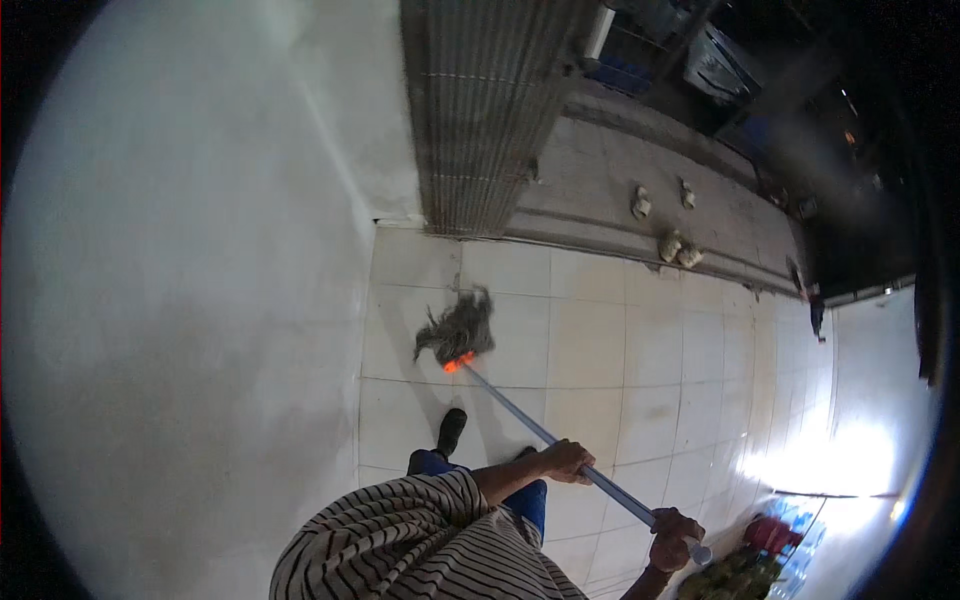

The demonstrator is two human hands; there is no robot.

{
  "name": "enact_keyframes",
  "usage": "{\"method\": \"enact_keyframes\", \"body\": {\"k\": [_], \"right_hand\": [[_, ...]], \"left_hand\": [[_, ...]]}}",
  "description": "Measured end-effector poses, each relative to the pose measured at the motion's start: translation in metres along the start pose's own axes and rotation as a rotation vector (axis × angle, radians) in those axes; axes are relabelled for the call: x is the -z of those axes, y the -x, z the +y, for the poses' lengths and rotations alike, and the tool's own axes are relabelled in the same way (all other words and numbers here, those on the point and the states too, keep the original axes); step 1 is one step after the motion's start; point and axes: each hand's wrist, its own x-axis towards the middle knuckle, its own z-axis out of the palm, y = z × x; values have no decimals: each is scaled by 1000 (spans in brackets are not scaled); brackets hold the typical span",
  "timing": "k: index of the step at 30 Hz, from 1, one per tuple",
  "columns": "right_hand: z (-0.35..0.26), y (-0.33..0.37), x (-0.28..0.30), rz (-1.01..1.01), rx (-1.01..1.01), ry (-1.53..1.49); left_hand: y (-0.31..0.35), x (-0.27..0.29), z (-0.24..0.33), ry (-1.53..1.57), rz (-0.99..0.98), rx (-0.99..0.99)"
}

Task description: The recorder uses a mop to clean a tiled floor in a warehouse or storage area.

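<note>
A mop with a grey pole (515,411) slants across the view, from the lower right up to the left. Its dark grey string head (460,325) lies on the tiled floor and joins the pole at an orange socket. My left hand (567,461) is closed round the middle of the pole. Near the pole's white-capped top end, my right hand (675,540) grips it too. My dark shoe (452,431) stands on the tiles just short of the mop head; the other shoe is mostly hidden behind my left forearm.
A bare wall (200,300) rises on the left. Ahead, a ribbed metal shutter (480,120) borders a doorway with a step (620,160), where several pale shoes (680,250) lie. At lower right are clear bottles (795,565), a red item (772,535) and a greenish heap (735,577).
</note>
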Motion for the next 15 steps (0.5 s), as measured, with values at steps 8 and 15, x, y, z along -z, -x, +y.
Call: {"method": "enact_keyframes", "body": {"k": [8,15], "right_hand": [[-41,12,-105,-115,-68,-231],[-11,-43,-225,-434,159,-631]], "left_hand": [[59,64,-56,-341,105,78],[100,140,-165,-441,319,293]]}}
